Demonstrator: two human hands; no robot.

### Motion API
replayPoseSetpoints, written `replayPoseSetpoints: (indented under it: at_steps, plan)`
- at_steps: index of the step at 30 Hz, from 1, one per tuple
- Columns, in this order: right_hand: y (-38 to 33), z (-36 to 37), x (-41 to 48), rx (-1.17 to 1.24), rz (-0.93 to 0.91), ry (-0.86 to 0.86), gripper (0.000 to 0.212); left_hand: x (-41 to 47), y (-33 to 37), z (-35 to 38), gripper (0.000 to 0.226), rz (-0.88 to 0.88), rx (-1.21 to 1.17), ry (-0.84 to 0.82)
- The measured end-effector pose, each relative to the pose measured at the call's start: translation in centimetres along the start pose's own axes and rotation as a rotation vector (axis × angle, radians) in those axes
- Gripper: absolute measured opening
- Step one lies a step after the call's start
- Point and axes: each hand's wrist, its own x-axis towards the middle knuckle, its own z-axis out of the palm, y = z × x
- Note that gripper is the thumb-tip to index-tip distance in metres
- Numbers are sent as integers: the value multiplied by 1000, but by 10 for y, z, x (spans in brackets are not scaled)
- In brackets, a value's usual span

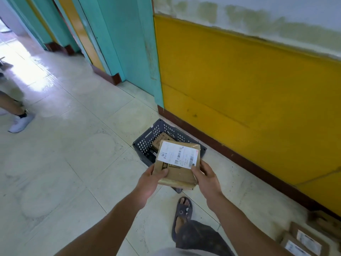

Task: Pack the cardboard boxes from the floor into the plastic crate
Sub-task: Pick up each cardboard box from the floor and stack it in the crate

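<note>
Box (178, 163) in transit, held over the near half of the plastic crate (145, 145), which stood on the tiled floor (73, 145) just beside the foot of the yellow wall (249, 80). My left hand (153, 177) gripped the box's near left edge, thumb on top and fingers curled beneath. My right hand (204, 177) gripped the near right corner in the same way, its thumb touching the white shipping label. The box was tilted slightly toward me and had not yet been set down. One smaller box (162, 142) already lay inside the crate toward its far side; whether others lay beneath the held box I could not tell, since it hid much of the interior. Several more boxes (304, 241) remained on the floor at the lower right, near the wall and well apart from the crate. I judged the task partly done, with this box about to go in and those still to be fetched. My sandalled foot (182, 215) stood close to the crate's near corner, and the box already inside limited the free space. Another person's white shoe (20, 122) was far off to the left, and the teal door frame (125, 43) stood beyond the crate; neither was in the way.
</note>
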Motion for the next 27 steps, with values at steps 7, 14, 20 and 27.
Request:
replayPoseSetpoints:
  at_steps: [7, 14, 20, 27]
  plan:
    - [-57, 39, 117, -37, 58, -94, 34, 105, 68, -33, 34, -6, 65, 53]
    - [-75, 68, 193, -51, 191, -4, 46, 197, 96, -52, 24, -130, 143, -45]
    - [-54, 105, 244, -19, 365, 169, 50, 297, 83, -66, 32, -247, 267, -203]
    - [-4, 170, 290, 16, 552, 312, 34, 396, 38, -87, 44, -324, 435, -394]
